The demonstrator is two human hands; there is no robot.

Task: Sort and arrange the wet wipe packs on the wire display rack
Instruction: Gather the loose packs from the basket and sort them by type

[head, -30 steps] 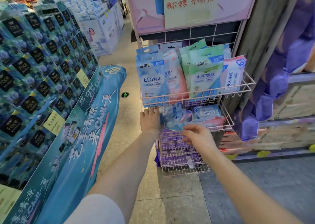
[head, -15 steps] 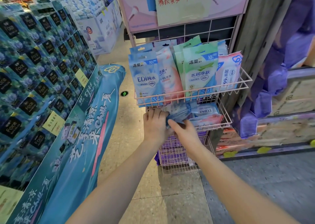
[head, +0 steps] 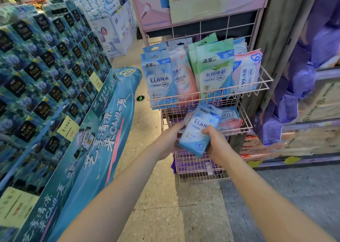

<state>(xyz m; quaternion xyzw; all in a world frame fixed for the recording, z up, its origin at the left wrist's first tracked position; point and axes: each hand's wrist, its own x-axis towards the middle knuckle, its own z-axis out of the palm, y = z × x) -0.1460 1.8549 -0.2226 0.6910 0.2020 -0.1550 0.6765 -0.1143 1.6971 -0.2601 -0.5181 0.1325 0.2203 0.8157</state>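
A pink wire display rack [head: 265, 80] stands ahead with three baskets. Its top basket holds upright packs: blue EDI packs [head: 158, 78], a pink pack [head: 182, 76], green packs [head: 214, 70] and a white-pink pack [head: 246, 70]. My left hand [head: 170, 138] and my right hand [head: 215, 140] both grip a small stack of blue EDI wet wipe packs [head: 197, 131], tilted, just in front of the middle basket [head: 246, 122]. A blue and a pink pack [head: 230, 120] lie flat in that basket.
A tall stack of dark blue tissue packs [head: 42, 80] and a teal banner board [head: 103, 127] line the left side. Purple packs [head: 287, 105] pile up at the right of the rack. The bottom basket [head: 198, 170] holds purple items. Tiled floor lies below.
Both hands closed on the blue packs in the middle basket, then pulled them out toward me and tilted them upright, face showing.
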